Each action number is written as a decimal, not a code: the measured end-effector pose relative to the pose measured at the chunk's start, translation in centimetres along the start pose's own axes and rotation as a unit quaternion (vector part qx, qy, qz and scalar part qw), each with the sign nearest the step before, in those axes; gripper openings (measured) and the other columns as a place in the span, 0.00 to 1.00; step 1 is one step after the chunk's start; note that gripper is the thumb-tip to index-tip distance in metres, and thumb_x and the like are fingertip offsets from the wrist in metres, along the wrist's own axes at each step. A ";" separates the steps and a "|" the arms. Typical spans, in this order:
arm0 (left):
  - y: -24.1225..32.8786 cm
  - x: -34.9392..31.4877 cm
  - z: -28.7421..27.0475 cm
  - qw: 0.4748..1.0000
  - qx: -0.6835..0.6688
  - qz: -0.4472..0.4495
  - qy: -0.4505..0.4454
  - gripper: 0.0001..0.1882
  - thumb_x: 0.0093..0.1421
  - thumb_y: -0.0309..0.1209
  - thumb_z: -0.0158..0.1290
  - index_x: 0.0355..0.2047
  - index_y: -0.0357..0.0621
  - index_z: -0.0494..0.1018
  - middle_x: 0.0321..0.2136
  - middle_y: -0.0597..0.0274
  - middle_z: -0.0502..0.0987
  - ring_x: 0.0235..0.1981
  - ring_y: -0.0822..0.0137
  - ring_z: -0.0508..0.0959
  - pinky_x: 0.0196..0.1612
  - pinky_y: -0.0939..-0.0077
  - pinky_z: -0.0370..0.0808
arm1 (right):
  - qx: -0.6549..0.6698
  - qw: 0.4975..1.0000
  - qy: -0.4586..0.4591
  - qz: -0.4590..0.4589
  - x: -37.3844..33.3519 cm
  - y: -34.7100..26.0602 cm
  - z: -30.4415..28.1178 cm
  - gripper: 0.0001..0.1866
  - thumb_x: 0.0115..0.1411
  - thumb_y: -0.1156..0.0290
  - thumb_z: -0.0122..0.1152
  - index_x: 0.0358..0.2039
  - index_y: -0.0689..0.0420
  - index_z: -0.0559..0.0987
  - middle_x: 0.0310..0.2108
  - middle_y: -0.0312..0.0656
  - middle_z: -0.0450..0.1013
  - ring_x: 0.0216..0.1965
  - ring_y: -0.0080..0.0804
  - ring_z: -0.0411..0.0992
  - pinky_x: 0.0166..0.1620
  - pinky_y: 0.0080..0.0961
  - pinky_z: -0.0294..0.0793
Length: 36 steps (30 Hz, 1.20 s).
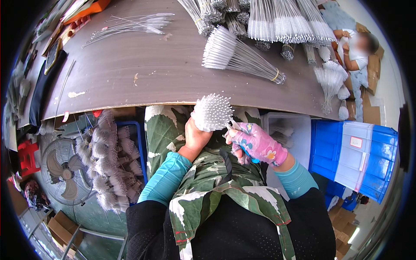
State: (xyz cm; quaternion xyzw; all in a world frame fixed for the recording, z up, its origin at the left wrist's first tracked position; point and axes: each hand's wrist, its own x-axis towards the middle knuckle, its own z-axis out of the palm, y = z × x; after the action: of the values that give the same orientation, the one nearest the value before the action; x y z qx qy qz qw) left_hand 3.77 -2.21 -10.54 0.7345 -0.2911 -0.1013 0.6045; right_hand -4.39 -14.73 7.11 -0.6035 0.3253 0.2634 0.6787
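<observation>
Trimming is underway: your left hand [196, 138] is clamping the brush bundle [212, 112], your gloved right hand [256, 143] is gripping scissors [234, 125]; next, snip evenly.

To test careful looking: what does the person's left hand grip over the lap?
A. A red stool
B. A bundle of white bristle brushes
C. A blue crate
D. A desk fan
B: the left hand is closed around a bundle of white bristle brushes, tips fanned upward just below the table edge.
</observation>
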 end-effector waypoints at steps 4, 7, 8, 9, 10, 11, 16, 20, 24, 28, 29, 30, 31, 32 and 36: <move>0.0 0.0 -0.1 1.000 0.010 0.004 0.001 0.13 0.46 0.26 0.55 0.35 0.43 0.75 0.33 0.53 0.77 0.36 0.50 0.76 0.40 0.65 0.73 | 0.012 1.000 -0.001 0.014 0.1 0.0 0.2 0.14 0.63 0.61 0.47 0.33 0.60 0.71 0.15 0.35 0.67 0.14 0.22 0.68 0.17 0.17 0.66; 0.1 0.0 -0.1 1.000 0.011 0.003 0.003 0.13 0.46 0.26 0.55 0.35 0.43 0.75 0.33 0.53 0.77 0.37 0.50 0.76 0.40 0.65 0.73 | 0.029 1.000 0.003 0.012 0.1 0.2 0.5 0.14 0.64 0.61 0.47 0.33 0.60 0.71 0.15 0.35 0.67 0.14 0.22 0.68 0.17 0.17 0.65; 0.2 0.0 0.0 1.000 0.011 -0.001 0.006 0.13 0.46 0.26 0.55 0.35 0.43 0.75 0.34 0.53 0.77 0.37 0.51 0.76 0.41 0.65 0.73 | 0.030 0.999 0.003 0.011 0.2 0.3 0.6 0.14 0.64 0.61 0.47 0.33 0.60 0.71 0.15 0.35 0.67 0.14 0.22 0.68 0.17 0.17 0.65; 0.2 0.1 0.0 1.000 0.010 0.000 0.005 0.13 0.46 0.26 0.55 0.35 0.43 0.75 0.34 0.53 0.77 0.37 0.51 0.76 0.41 0.65 0.73 | 0.066 0.998 0.001 0.012 0.3 0.5 0.7 0.14 0.64 0.61 0.47 0.33 0.60 0.70 0.15 0.35 0.66 0.14 0.22 0.67 0.16 0.17 0.64; 0.2 0.1 0.0 1.000 0.022 0.004 0.006 0.14 0.46 0.26 0.55 0.35 0.43 0.75 0.34 0.53 0.77 0.37 0.51 0.76 0.41 0.65 0.73 | 0.102 0.995 -0.002 0.012 0.4 0.7 0.8 0.14 0.64 0.61 0.47 0.33 0.60 0.70 0.14 0.35 0.66 0.13 0.22 0.67 0.15 0.17 0.63; 0.2 0.1 0.0 0.999 0.033 0.008 0.007 0.14 0.46 0.26 0.55 0.36 0.43 0.75 0.34 0.53 0.77 0.37 0.51 0.76 0.41 0.65 0.73 | 0.102 0.995 -0.001 0.012 0.3 0.9 1.0 0.14 0.64 0.61 0.47 0.33 0.60 0.70 0.14 0.35 0.66 0.13 0.22 0.67 0.15 0.17 0.63; -0.1 0.0 0.1 1.000 0.013 -0.002 0.001 0.14 0.46 0.27 0.56 0.36 0.44 0.75 0.35 0.53 0.77 0.37 0.51 0.76 0.41 0.65 0.73 | 0.112 0.993 0.030 -0.034 0.4 1.5 1.6 0.13 0.65 0.61 0.45 0.32 0.59 0.70 0.14 0.35 0.65 0.12 0.22 0.65 0.14 0.17 0.61; 0.2 0.1 0.1 1.000 0.010 -0.004 0.002 0.14 0.46 0.27 0.56 0.37 0.44 0.75 0.35 0.53 0.77 0.37 0.51 0.76 0.41 0.66 0.73 | 0.096 0.993 0.040 -0.048 0.4 1.8 1.7 0.14 0.65 0.61 0.45 0.32 0.59 0.70 0.14 0.34 0.65 0.11 0.22 0.65 0.14 0.17 0.61; 0.0 0.0 0.0 1.000 0.006 0.004 0.001 0.15 0.46 0.27 0.55 0.37 0.44 0.75 0.35 0.54 0.77 0.37 0.51 0.76 0.41 0.65 0.73 | 0.132 0.989 0.033 -0.050 0.6 2.0 1.7 0.14 0.65 0.60 0.46 0.31 0.58 0.70 0.13 0.33 0.64 0.11 0.20 0.63 0.15 0.17 0.61; -0.5 0.0 0.0 0.999 0.016 0.027 -0.005 0.14 0.45 0.26 0.55 0.36 0.44 0.75 0.34 0.52 0.77 0.37 0.50 0.76 0.40 0.64 0.73 | 0.196 0.979 0.014 -0.055 0.7 2.4 1.7 0.14 0.64 0.60 0.47 0.31 0.58 0.71 0.13 0.32 0.63 0.12 0.20 0.62 0.15 0.17 0.62; -0.8 -0.1 0.0 0.999 0.014 0.031 -0.009 0.14 0.45 0.26 0.55 0.36 0.43 0.75 0.34 0.52 0.77 0.36 0.49 0.76 0.39 0.63 0.73 | 0.196 0.979 0.013 -0.055 0.7 2.4 1.7 0.14 0.64 0.60 0.47 0.31 0.58 0.71 0.13 0.32 0.63 0.12 0.20 0.62 0.15 0.17 0.62; -1.0 -0.1 0.1 0.999 0.015 0.030 -0.008 0.14 0.45 0.26 0.55 0.36 0.43 0.75 0.34 0.52 0.77 0.36 0.49 0.76 0.39 0.63 0.73 | 0.189 0.980 0.027 -0.061 0.8 2.4 1.7 0.13 0.64 0.60 0.48 0.31 0.58 0.70 0.13 0.32 0.62 0.12 0.20 0.62 0.15 0.17 0.62; -1.3 -0.1 0.2 0.998 0.047 0.044 -0.004 0.14 0.45 0.26 0.55 0.36 0.43 0.75 0.33 0.51 0.77 0.36 0.49 0.76 0.39 0.62 0.73 | 0.182 0.980 0.041 -0.068 0.8 2.4 1.7 0.13 0.64 0.60 0.48 0.30 0.58 0.70 0.13 0.32 0.62 0.12 0.20 0.62 0.15 0.17 0.62; -1.4 -0.1 0.3 0.995 0.078 0.057 0.001 0.14 0.45 0.25 0.55 0.35 0.43 0.75 0.32 0.51 0.77 0.35 0.48 0.76 0.38 0.62 0.73 | 0.173 0.980 0.057 -0.081 0.8 2.3 1.9 0.13 0.64 0.61 0.49 0.31 0.58 0.70 0.13 0.32 0.61 0.12 0.21 0.62 0.15 0.18 0.61; -1.4 0.3 0.3 0.992 0.102 0.073 0.017 0.14 0.44 0.25 0.55 0.34 0.42 0.74 0.30 0.49 0.76 0.33 0.47 0.76 0.36 0.61 0.73 | 0.152 0.973 0.102 -0.140 -0.1 1.3 2.1 0.12 0.64 0.63 0.48 0.33 0.59 0.69 0.15 0.33 0.63 0.13 0.19 0.60 0.17 0.16 0.63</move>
State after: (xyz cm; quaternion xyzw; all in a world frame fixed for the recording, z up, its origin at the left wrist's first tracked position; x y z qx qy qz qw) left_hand 4.24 -2.50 -11.87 0.7705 -0.3427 -0.0141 0.5374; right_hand -5.16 -12.45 6.50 -0.5567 0.3411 0.0507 0.7557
